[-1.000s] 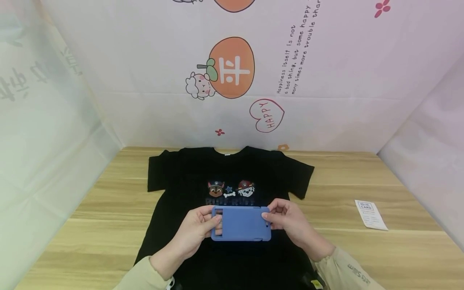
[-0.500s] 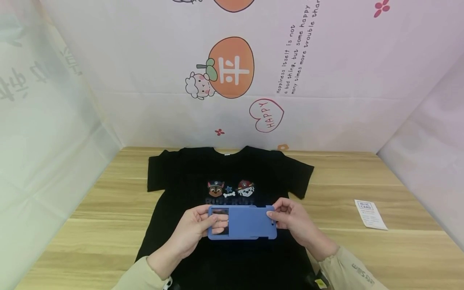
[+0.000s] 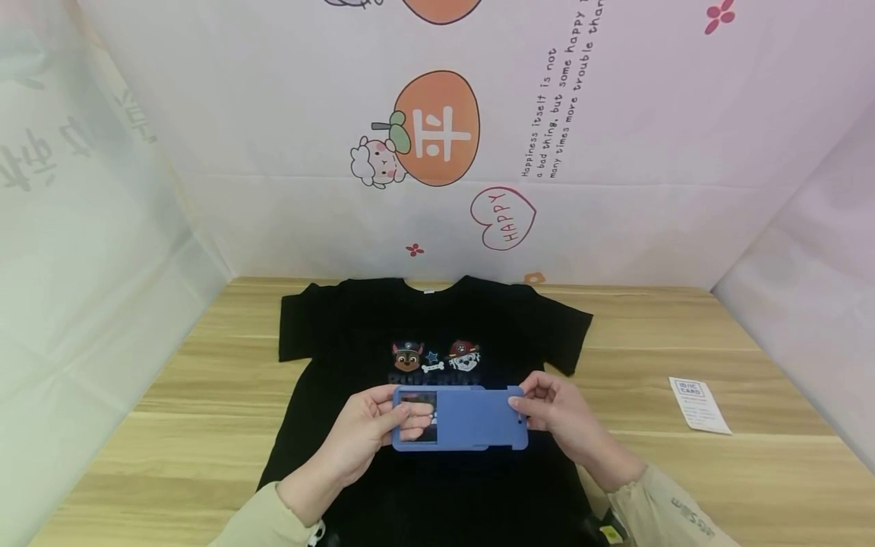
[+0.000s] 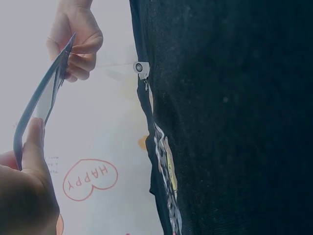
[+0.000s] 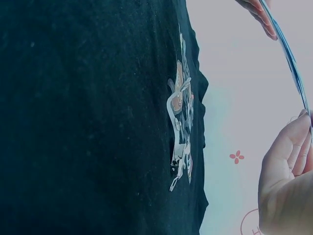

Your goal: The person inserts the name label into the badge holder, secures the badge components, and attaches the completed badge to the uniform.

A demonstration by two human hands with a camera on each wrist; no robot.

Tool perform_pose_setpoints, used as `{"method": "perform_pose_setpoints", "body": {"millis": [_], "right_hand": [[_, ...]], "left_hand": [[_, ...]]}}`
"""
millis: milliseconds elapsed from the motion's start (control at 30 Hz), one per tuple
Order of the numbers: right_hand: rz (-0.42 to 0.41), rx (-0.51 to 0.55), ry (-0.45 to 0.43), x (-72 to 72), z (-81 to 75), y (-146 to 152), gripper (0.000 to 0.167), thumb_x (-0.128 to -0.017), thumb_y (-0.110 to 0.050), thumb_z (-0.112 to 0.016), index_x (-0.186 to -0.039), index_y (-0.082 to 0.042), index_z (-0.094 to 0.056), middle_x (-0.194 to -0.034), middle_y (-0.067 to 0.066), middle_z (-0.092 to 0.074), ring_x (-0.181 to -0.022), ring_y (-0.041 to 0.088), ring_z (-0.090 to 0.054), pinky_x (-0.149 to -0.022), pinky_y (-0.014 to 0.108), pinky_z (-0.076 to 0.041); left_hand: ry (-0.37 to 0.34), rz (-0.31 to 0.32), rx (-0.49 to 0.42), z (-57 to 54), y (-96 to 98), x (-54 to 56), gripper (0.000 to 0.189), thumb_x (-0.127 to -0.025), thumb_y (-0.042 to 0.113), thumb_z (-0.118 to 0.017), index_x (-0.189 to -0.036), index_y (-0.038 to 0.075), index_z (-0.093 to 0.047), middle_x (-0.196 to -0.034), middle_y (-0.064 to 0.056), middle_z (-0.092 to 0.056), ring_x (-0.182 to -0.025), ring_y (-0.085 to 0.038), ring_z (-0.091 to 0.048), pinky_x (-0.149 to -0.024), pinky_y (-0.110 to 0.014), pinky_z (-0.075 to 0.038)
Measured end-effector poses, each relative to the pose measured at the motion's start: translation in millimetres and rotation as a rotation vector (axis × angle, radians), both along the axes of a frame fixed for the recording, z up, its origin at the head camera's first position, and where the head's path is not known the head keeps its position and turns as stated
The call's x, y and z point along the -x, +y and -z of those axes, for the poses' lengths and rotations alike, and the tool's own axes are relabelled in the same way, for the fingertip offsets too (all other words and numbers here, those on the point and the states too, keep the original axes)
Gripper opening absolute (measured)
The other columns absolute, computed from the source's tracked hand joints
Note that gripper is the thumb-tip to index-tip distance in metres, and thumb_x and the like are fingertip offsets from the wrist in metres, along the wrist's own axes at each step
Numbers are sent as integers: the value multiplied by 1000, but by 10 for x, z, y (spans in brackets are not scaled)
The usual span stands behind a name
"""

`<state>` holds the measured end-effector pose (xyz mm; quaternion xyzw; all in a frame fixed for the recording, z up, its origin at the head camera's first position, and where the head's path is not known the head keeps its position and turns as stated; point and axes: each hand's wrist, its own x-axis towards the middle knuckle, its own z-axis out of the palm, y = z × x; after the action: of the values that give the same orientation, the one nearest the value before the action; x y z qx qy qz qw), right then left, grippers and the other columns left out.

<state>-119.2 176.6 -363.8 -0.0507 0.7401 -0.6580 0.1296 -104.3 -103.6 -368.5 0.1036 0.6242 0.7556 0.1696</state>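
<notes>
Both hands hold a blue plastic card holder [image 3: 478,418] level over the black T-shirt [image 3: 431,494]. It has a solid sliding panel and, at its left end, an open window through which fingers show. My left hand [image 3: 362,429] pinches the frame's left end, thumb in front and fingers behind. At the other end, my right hand [image 3: 557,414] pinches the panel, which sticks out to the right past the frame. Seen edge-on in the left wrist view, the holder [image 4: 36,105] spans both hands. The right wrist view shows it as a thin blue edge [image 5: 291,63].
The T-shirt lies spread on a wooden table [image 3: 636,342], its cartoon dog print [image 3: 434,357] facing up. A white paper card [image 3: 700,405] marked "ID/IC CARD" lies at the right. Printed white cloth walls [image 3: 273,152] stand behind and at both sides.
My right hand has moved to the right, sliding the panel out of the frame, and the window at the left has grown wider. My left hand has kept its grip, shifting slightly left.
</notes>
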Motion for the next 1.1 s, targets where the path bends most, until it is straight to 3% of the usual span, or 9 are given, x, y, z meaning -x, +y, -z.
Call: {"method": "perform_pose_setpoints", "body": {"millis": [1100], "right_hand": [[-5, 7, 34, -17, -16, 177, 12, -90, -5, -61, -82, -11, -53, -72, -3, -56, -68, 9, -54, -61, 23, -51]], "left_hand": [[-12, 15, 9, -61, 30, -17, 38, -97, 6, -51, -126, -17, -43, -114, -31, -61, -90, -9, -69, -79, -25, -55]]}}
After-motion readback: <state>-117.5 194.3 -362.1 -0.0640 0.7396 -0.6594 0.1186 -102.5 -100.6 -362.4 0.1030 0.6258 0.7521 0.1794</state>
